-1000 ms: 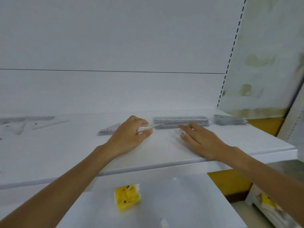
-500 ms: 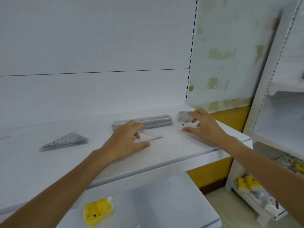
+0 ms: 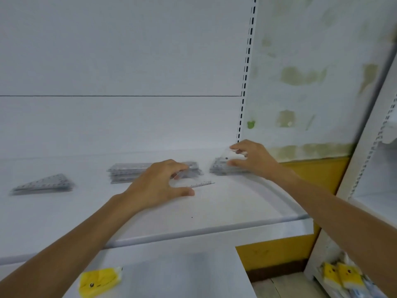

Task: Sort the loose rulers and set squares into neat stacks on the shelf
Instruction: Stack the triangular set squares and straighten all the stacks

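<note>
Set square (image 3: 226,157) in right hand (image 3: 255,160) over stack (image 3: 219,170) at shelf (image 3: 236,208) edge

The white shelf (image 3: 214,211) is long and flat, with a rounded front edge. Three piles lie on it in a row near the back wall. On the left is a pile of set squares (image 3: 43,186), shaped like triangles. In the middle is a pile of rulers (image 3: 129,172), long and grey. The right pile (image 3: 223,169) sits close to the corner, and its top clear piece (image 3: 226,157) is tipped up. Just in front of the rulers a loose clear set square (image 3: 200,184) has its marked edge on the shelf. A tiny dark speck (image 3: 191,217) lies nearer the front.
</note>
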Demonstrator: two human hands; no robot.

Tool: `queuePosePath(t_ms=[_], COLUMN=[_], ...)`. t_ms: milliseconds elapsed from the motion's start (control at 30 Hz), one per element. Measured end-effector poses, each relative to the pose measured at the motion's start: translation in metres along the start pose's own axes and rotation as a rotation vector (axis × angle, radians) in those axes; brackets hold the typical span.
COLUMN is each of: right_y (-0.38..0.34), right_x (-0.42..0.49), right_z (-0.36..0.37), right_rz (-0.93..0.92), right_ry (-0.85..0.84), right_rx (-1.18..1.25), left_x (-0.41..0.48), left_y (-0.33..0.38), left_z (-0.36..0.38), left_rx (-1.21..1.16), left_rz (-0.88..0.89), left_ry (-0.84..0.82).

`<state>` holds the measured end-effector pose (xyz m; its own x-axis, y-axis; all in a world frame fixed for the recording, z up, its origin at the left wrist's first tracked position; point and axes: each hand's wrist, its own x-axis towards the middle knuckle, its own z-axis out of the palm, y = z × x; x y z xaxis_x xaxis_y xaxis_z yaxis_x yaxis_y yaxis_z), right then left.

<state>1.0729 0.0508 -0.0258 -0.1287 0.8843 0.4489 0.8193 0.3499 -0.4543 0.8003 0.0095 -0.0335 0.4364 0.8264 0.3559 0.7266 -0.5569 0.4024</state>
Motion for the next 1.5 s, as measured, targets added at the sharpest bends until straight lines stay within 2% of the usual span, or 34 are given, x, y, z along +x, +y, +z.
queuePosePath(t_ms=[267, 467, 533, 667, 833, 1167, 1400, 1500], right_y=[0.006, 0.003, -0.003, -0.037, -0.116, -0.273, -0.328, -0.333], right_x=[0.013, 0.009, 0.007, 0.008, 0.004, -0.012, -0.034, -0.047], right_z=[0.012, 0.011, 0.013, 0.024, 0.061, 0.158, 0.19, 0.203], right_rz=[0.024, 0.023, 0.008, -0.101, -0.221, -0.227, -0.117, -0.11], right_ry=[-0.21, -0.221, -0.163, 0.123, 0.191, -0.069, -0.246, -0.223], right_rx=[0.025, -0.009, -0.016, -0.048, -0.04, -0.064, -0.211, -0.306], left_x=[-0.001, -0.008, -0.013, -0.03, -0.062, -0.127, -0.127, -0.119], left_y=[0.001, -0.009, -0.017, -0.037, -0.077, -0.193, -0.237, -0.239], left_z=[0.007, -0.001, -0.007, -0.026, -0.061, -0.161, -0.182, -0.18], left_rx=[0.025, 0.011, -0.004, -0.003, 0.039, -0.033, -0.083, -0.102], left_rz=[-0.028, -0.029, -0.022, -0.042, -0.089, -0.262, -0.271, -0.247], left_ry=[-0.04, -0.028, -0.011, 0.027, 0.069, 0.225, 0.232, 0.186])
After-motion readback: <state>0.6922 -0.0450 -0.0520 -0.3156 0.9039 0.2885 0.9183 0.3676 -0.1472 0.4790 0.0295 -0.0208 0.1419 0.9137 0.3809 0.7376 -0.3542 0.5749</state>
